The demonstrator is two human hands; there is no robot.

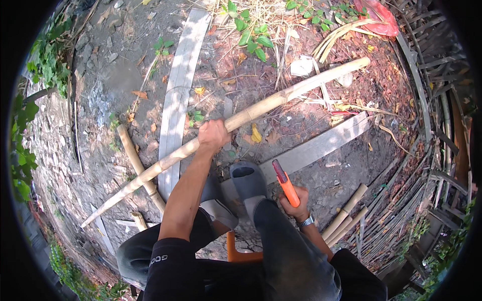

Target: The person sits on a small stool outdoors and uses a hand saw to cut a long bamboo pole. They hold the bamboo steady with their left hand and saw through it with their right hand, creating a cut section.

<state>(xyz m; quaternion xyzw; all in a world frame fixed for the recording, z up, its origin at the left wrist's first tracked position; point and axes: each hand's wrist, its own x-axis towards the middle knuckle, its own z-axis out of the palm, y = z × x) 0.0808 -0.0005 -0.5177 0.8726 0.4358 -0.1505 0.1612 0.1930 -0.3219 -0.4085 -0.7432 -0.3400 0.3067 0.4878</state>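
The person's left hand is wrapped around a long, pale tan, round bamboo pole, gripping it partway along. The pole runs through that fist, its thicker end reaching away beyond the hand to the right, its thinner end slanting back to the left of the forearm. On the near side of the pole, apart from it, the right hand is closed around the bright orange handle of a hand tool with a dark reddish front end pointing towards the pole. A silver-coloured metal wristwatch sits on that wrist.

Also on the pole's near side are a dark grey rubber clog and a flat, straight grey board, which slants towards the pole's thicker half. A shorter brownish bamboo stick crosses beneath the pole's thinner half, and a long, flat grey strip passes under it nearer the left hand. Beyond the pole grows a green leafy plant; past its thick end lies a crumpled red plastic bag.
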